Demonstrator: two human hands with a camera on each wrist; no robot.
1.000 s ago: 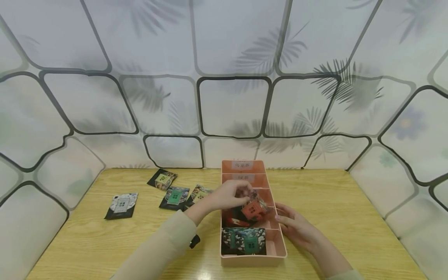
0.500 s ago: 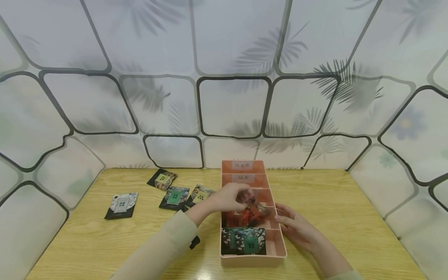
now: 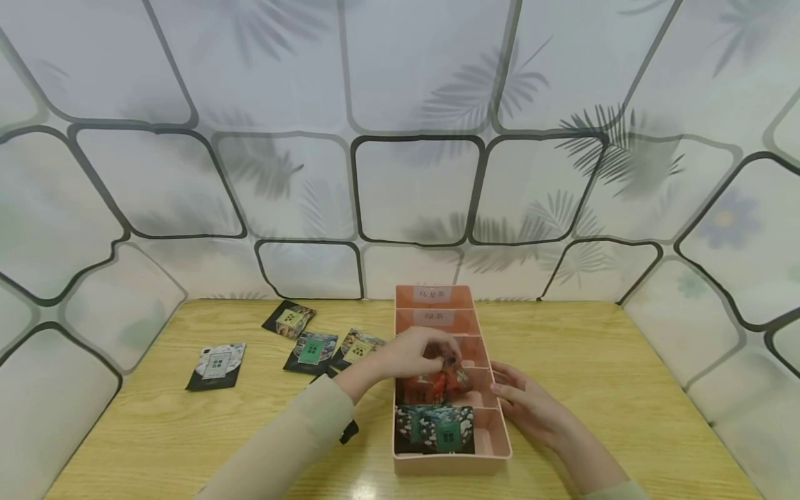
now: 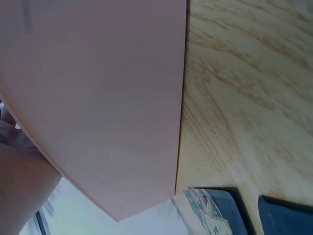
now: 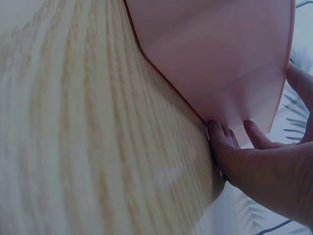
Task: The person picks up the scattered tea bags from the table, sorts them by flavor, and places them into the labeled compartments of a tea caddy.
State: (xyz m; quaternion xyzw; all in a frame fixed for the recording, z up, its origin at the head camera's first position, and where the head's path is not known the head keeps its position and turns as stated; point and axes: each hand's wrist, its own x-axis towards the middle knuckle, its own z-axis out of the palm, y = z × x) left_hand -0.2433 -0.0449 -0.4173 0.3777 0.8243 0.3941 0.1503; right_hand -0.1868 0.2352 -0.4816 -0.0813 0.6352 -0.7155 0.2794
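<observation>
A long pink divided box (image 3: 453,467) stands on the table, its two back compartments bearing paper labels for oolong and green tea. My left hand (image 3: 420,353) reaches over its left wall and pinches the upper part of a red tea sachet (image 3: 461,380). That sachet is low in the second compartment from the front, beside another red sachet (image 3: 415,394). Black-and-green tea sachets (image 3: 446,430) lie overlapping in the front compartment. My right hand (image 3: 531,406) rests its fingers on the box's right wall; the right wrist view shows the fingertips (image 5: 250,126) against the outer side.
Left of the box, several sachets lie on the wooden table: a white one (image 3: 216,367), a yellow-labelled one (image 3: 290,319), a green-labelled one (image 3: 311,352) and another yellow-labelled one (image 3: 357,347). A dark corner (image 3: 348,432) shows beside my left sleeve. A patterned cloth backdrop (image 3: 412,187) stands behind.
My left hand has lowered the red sachet from a tilted position above the divider down into the second compartment from the front. The right hand has stayed at the box's wall.
</observation>
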